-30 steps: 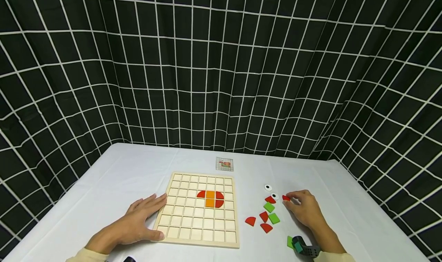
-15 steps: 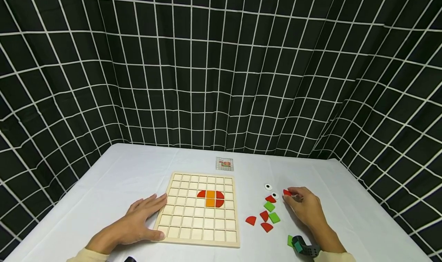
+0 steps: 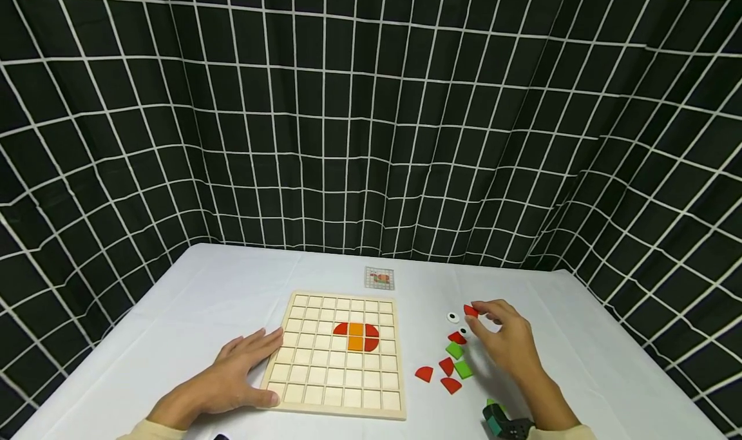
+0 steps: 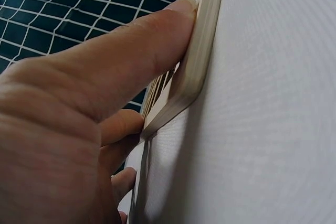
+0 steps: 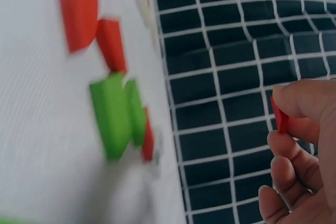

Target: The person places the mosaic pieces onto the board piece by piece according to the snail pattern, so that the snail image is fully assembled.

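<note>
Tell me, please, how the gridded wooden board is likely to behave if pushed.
The board looks stiff, given its thick wooden edge. Lying flat on the white cloth, it would probably slide rather than tip. The orange squares sit within its ridged cells, so they would likely travel with it.

Green tile [image 3: 491, 402] seemingly part-hidden, wrist-view red tiles [image 5: 79, 11] blurred

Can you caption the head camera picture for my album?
Left hand touches the wooden board; right hand pinches a red piece.
</note>
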`<state>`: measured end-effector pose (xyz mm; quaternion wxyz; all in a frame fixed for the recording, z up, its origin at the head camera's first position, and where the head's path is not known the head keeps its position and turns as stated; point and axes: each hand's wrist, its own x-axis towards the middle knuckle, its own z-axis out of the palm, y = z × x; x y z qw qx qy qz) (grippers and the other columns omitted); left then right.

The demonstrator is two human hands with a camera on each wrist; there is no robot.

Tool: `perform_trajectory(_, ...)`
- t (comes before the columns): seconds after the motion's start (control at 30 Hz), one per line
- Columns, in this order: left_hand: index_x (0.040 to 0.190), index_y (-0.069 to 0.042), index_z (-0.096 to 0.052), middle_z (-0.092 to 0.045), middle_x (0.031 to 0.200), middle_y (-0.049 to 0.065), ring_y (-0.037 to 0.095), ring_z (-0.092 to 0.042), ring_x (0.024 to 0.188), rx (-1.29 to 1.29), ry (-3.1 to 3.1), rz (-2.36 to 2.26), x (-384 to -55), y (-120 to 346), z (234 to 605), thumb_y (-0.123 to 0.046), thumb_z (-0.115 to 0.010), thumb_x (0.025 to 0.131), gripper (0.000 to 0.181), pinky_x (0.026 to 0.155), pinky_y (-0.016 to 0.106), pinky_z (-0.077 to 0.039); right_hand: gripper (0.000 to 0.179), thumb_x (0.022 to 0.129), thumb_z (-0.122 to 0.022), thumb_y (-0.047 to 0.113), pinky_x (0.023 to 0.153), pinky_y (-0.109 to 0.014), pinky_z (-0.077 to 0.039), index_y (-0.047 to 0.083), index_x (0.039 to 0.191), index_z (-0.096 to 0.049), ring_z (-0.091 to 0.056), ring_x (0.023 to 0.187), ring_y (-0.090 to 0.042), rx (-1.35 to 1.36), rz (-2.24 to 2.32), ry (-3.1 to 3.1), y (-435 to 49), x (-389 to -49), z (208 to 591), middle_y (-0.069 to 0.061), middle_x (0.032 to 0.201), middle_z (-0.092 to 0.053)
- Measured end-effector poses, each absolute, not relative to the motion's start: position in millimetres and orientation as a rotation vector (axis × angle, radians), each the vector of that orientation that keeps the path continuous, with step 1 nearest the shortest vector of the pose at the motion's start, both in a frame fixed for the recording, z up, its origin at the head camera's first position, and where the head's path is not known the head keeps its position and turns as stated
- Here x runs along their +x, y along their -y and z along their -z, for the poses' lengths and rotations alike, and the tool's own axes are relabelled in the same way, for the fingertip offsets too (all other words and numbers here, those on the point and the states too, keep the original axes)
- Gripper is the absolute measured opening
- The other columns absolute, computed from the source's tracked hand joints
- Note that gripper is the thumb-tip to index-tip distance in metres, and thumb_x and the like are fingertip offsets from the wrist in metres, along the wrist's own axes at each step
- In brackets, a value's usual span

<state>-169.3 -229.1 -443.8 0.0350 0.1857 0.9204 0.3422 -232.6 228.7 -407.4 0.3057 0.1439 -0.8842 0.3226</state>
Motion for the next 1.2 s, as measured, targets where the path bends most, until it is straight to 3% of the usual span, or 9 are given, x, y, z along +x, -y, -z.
perform_trajectory(0.17,0.145,-0.002,-0.041,-0.03,0.155,0.008,0.04,-0.013,0.142,0.558,-2.822,-1.06,-169,229,444,-0.055,-0.079,0.066,0.103,0.107,0.06,0.004,0.025,0.078,-0.08,0.005,0.075,-0.042,-0.052,0.004,0.102,-0.073,-0.062,0.087,-0.023,0.445,-0.885,2.284,-214,-228,394,0.001,0.094,-0.066)
perform_trajectory(0.43,0.146,-0.001,-0.039,-0.03,0.154,0.01,0.042,-0.013,0.141,0.6,-2.831,-1.046,-168,231,446,-0.056,-0.077,0.067,0.103,0.106,0.06,0.003,0.027,0.077,-0.081,0.006,0.076,-0.046,-0.052,0.004,0.103,-0.073,-0.06,0.089,-0.019,0.553,-0.948,2.252,-180,-222,378,0.002,0.096,-0.066)
perform_trajectory(0.83,0.146,-0.001,-0.039,-0.031,0.154,0.011,0.042,-0.014,0.141,0.629,-2.84,-1.048,-169,232,445,-0.054,-0.077,0.068,0.102,0.106,0.059,0.001,0.026,0.077,-0.081,0.007,0.079,-0.04,-0.053,0.006,0.103,-0.073,-0.059,0.092,-0.011,0.712,-1.07,2.214,-127,-218,373,0.006,0.096,-0.064)
perform_trajectory(1.2,0.145,0.0,-0.04,-0.031,0.154,0.012,0.042,-0.015,0.141,0.638,-2.839,-1.053,-169,233,446,-0.055,-0.077,0.068,0.102,0.107,0.06,0.002,0.025,0.079,-0.079,0.007,0.078,-0.036,-0.053,0.006,0.104,-0.073,-0.06,0.094,-0.012,0.856,-1.147,2.159,-84,-217,381,0.007,0.096,-0.064)
